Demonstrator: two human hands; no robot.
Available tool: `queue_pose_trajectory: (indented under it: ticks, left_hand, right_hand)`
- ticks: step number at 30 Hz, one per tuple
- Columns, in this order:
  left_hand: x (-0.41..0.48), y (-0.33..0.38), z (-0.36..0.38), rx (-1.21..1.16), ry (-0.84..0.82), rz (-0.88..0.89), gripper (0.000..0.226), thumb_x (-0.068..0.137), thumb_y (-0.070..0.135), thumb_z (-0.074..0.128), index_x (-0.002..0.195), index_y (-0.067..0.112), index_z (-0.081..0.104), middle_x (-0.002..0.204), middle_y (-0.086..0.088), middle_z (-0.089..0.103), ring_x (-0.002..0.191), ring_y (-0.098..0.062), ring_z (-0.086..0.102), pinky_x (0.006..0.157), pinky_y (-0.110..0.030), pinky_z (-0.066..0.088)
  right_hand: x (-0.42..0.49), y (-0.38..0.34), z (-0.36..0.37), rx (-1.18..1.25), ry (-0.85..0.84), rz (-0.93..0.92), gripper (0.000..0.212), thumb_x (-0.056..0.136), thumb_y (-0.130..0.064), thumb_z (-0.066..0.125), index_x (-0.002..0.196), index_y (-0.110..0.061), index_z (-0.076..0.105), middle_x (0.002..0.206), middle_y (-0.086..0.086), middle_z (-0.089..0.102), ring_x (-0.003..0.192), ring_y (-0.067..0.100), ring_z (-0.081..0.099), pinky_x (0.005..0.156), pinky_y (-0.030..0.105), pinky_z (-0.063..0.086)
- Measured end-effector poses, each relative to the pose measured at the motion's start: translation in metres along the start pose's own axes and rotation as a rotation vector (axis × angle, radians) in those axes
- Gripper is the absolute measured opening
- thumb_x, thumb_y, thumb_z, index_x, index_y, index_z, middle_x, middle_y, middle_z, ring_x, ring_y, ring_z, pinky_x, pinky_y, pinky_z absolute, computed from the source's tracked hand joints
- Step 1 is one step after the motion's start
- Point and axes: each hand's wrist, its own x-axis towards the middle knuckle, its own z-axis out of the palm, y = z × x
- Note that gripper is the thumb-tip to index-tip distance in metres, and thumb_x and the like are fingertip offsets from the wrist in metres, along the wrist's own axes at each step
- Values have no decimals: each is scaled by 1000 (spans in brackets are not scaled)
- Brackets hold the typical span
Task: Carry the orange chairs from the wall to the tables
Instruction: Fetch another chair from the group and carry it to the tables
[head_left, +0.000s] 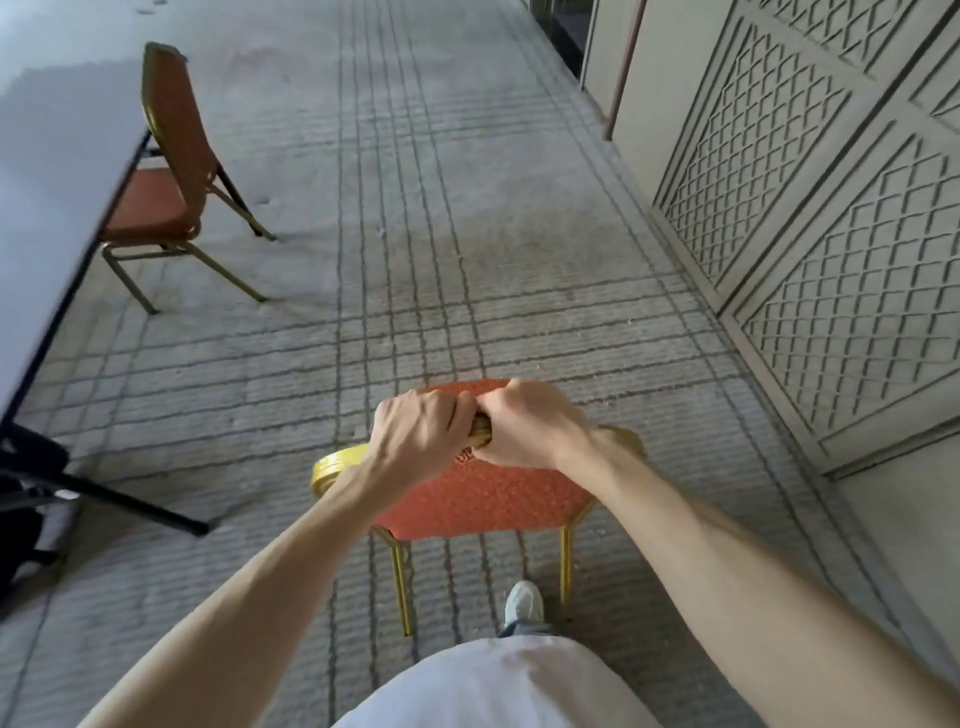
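An orange chair (483, 499) with a gold metal frame hangs in front of me, low in the head view. My left hand (415, 431) and my right hand (524, 426) grip the top rail of its backrest side by side, fingers curled over it. Two gold legs point down at the carpet near my shoe. A second orange chair (166, 171) stands at the upper left, its seat tucked partly under the white table (57, 156).
The grey striped carpet (415, 208) runs ahead. A beige wall with lattice panels (805, 208) lines the right side. The table's black leg (130, 504) and a dark bag (26, 493) lie at the left. My white shoe (524, 603) is below the chair.
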Motion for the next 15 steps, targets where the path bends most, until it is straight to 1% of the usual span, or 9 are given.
queue_pose_trajectory:
  ticks: [2, 4, 5, 6, 9, 11, 13, 14, 15]
  left_hand:
    - [30, -10, 1, -17, 74, -109, 42, 94, 39, 29, 72, 16, 56, 58, -6, 60, 54, -35, 59, 45, -28, 26]
    - [57, -15, -3, -26, 168, -187, 38, 95, 32, 44, 61, 18, 50, 50, -8, 56, 46, -34, 57, 45, -30, 36]
    - [69, -19, -3, -28, 208, -218, 39, 93, 28, 50, 56, 21, 44, 47, -8, 54, 43, -33, 56, 46, -29, 35]
    - [80, -20, -3, -33, 227, -260, 42, 93, 28, 52, 53, 22, 39, 45, -8, 52, 42, -33, 55, 49, -28, 32]
    - [111, -31, 4, -20, 235, -416, 51, 95, 35, 43, 48, 16, 41, 45, -11, 52, 49, -35, 56, 58, -29, 25]
    - [134, -40, 8, -3, 266, -419, 52, 96, 35, 41, 48, 17, 39, 41, -6, 44, 45, -33, 51, 58, -29, 25]
    - [153, -50, 9, -10, 288, -344, 54, 98, 34, 40, 47, 17, 32, 40, 5, 30, 38, -27, 39, 57, -29, 27]
    - [162, -56, 9, -3, 290, -308, 55, 99, 34, 39, 47, 17, 30, 41, 6, 28, 38, -24, 35, 55, -29, 29]
    - [174, -64, 10, 10, 283, -285, 56, 99, 34, 39, 48, 16, 30, 41, 6, 29, 38, -24, 35, 54, -30, 31]
  right_hand:
    - [36, 19, -16, 12, 36, -33, 20, 82, -35, 55, 83, -17, 64, 77, 5, 69, 73, 30, 64, 62, 31, 48]
    - [67, 31, -29, 38, 69, -45, 25, 82, -39, 56, 88, -17, 68, 83, 7, 70, 80, 32, 66, 62, 31, 43]
    - [82, 36, -32, 65, 88, -48, 26, 82, -40, 56, 88, -18, 68, 83, 8, 71, 80, 32, 66, 61, 30, 41]
    - [93, 40, -34, 82, 106, -47, 27, 82, -42, 56, 87, -19, 68, 82, 7, 71, 79, 32, 66, 60, 30, 40]
    - [122, 54, -34, 100, 164, -40, 27, 84, -44, 55, 83, -20, 68, 75, 6, 70, 70, 31, 65, 57, 29, 39]
    - [141, 64, -38, 70, 205, -35, 28, 85, -43, 55, 82, -20, 69, 72, 6, 70, 67, 32, 66, 55, 29, 38]
    - [160, 72, -43, 56, 234, -39, 29, 85, -43, 53, 83, -19, 70, 73, 6, 70, 67, 32, 67, 54, 30, 41]
    - [170, 76, -45, 57, 241, -38, 30, 85, -42, 52, 84, -19, 70, 74, 6, 71, 69, 31, 67, 55, 30, 42]
    - [183, 80, -48, 51, 247, -36, 30, 85, -43, 52, 86, -19, 71, 75, 5, 71, 71, 31, 68, 55, 31, 42]
